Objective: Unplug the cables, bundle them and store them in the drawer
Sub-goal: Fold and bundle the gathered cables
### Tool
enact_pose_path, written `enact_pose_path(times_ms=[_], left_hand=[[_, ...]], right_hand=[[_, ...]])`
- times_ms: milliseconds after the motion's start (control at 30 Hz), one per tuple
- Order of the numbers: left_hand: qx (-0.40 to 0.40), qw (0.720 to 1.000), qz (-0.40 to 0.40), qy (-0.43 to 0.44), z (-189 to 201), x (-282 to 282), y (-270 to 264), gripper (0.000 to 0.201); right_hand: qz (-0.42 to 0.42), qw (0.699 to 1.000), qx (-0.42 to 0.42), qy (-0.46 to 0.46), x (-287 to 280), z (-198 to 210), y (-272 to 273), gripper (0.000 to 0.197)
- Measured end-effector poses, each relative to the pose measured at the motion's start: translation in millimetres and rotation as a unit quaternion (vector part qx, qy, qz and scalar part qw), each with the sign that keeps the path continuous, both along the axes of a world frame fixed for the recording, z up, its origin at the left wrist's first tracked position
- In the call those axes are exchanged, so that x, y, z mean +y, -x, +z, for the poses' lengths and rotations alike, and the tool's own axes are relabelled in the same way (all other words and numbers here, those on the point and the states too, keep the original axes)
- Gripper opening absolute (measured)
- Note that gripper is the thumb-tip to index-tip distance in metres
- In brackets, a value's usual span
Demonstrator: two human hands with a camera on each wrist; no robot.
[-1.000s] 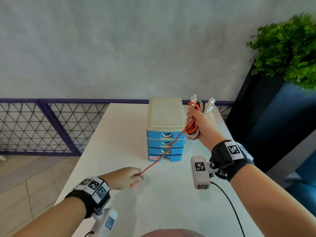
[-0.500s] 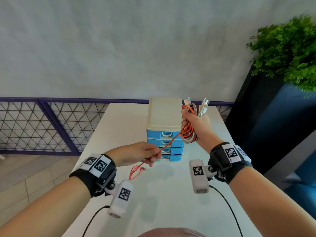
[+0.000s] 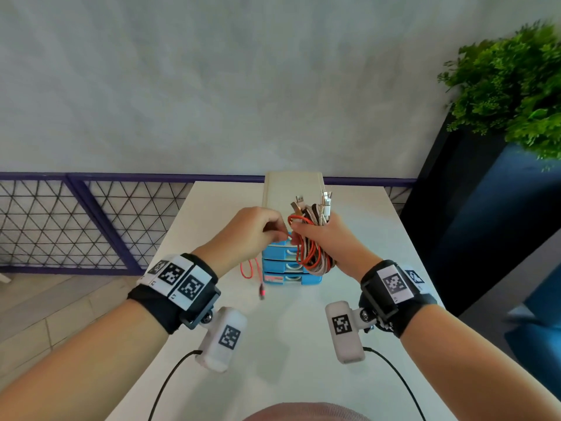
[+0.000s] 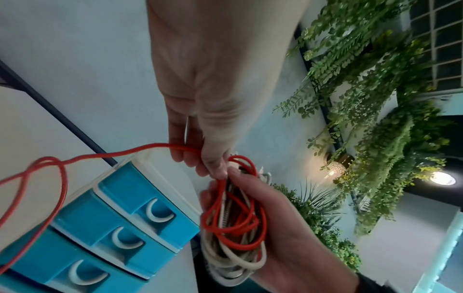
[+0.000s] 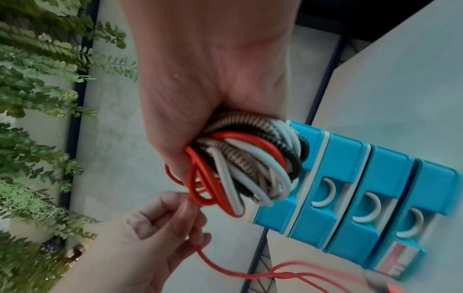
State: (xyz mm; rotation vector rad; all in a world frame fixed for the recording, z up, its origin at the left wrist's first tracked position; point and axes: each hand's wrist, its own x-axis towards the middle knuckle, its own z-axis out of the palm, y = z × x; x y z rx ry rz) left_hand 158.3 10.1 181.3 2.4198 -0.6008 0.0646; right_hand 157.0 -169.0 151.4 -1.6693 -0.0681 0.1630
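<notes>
Partly, right hand (image 3: 328, 238) hides cable bundle (image 3: 312, 250); top drawer (image 3: 280, 243) obscured.

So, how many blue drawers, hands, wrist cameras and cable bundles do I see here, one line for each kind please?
Blue drawers: 4
Hands: 2, the left hand and the right hand
Wrist cameras: 2, the left one and the right one
Cable bundle: 1, gripped by the right hand; the left hand pinches its red cable
Total: 9
</notes>
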Motion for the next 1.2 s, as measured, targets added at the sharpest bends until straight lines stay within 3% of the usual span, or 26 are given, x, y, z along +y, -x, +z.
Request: enact_pose_path(times_ms=[167, 267, 333, 400, 433, 467, 533, 600, 667, 800, 967, 1067, 1200], left_hand=[[-0.012, 0.999, 0.018, 0.048, -1.0, -6.7, 1.7, 0.012], [-0.019, 0.999, 0.036, 0.031, -5.1, -5.5, 3.7, 0.015], [-0.016, 0.998, 0.068, -0.007, -9.0, -0.5, 1.7, 0.034], [0.058, 0.994, 0.080, -0.041, -12.0, 6.4, -2.4, 0.049], [0.138, 0.987, 0.081, -0.006, -13.8, 11.2, -4.1, 0.050], [0.235, 0.966, 0.081, 0.068, -14.8, 16.0, -4.5, 0.046], [0.401, 0.878, 0.077, 0.249, -14.8, 24.4, -3.2, 0.035], [0.471, 0.798, 0.075, 0.369, -11.3, 26.6, -1.2, 0.026], [0.487, 0.763, 0.064, 0.420, -4.7, 19.3, 2.2, 0.022], [0.509, 0.758, 0.035, 0.405, 3.8, -5.3, 11.7, 0.014], [0.545, 0.750, 0.051, 0.372, 1.8, -22.0, 13.4, 0.012], [0.541, 0.760, 0.058, 0.355, 2.2, -23.6, 13.7, 0.013], [0.515, 0.793, 0.045, 0.322, -0.2, -24.9, 16.8, 0.017]], right_hand=[[0.051, 0.985, 0.089, -0.136, 7.9, 0.1, 8.4, 0.023], [0.067, 0.985, 0.114, -0.115, 1.1, 0.3, 9.3, 0.022], [0.071, 0.989, 0.105, -0.078, -5.3, 1.5, 9.1, 0.022], [0.054, 0.994, 0.081, -0.045, -12.7, 2.5, 8.1, 0.019], [0.040, 0.996, 0.068, -0.032, -16.9, 2.0, 6.6, 0.019], [0.023, 0.998, 0.056, -0.021, -21.4, 1.2, 4.6, 0.019], [-0.012, 0.999, 0.035, -0.001, -28.6, -2.9, -0.1, 0.022], [-0.028, 0.999, 0.019, 0.016, -30.5, -7.4, -1.9, 0.027], [-0.028, 0.999, 0.014, 0.022, -24.4, -9.5, -0.6, 0.034], [-0.012, 0.999, 0.028, -0.022, -4.7, -11.8, 0.2, 0.043], [0.038, 0.991, 0.060, -0.110, 3.2, -8.4, 0.7, 0.068], [0.075, 0.990, 0.049, -0.113, 1.8, -3.9, 1.9, 0.057], [-0.006, 0.996, 0.029, -0.083, 3.3, -3.7, -2.2, 0.017]])
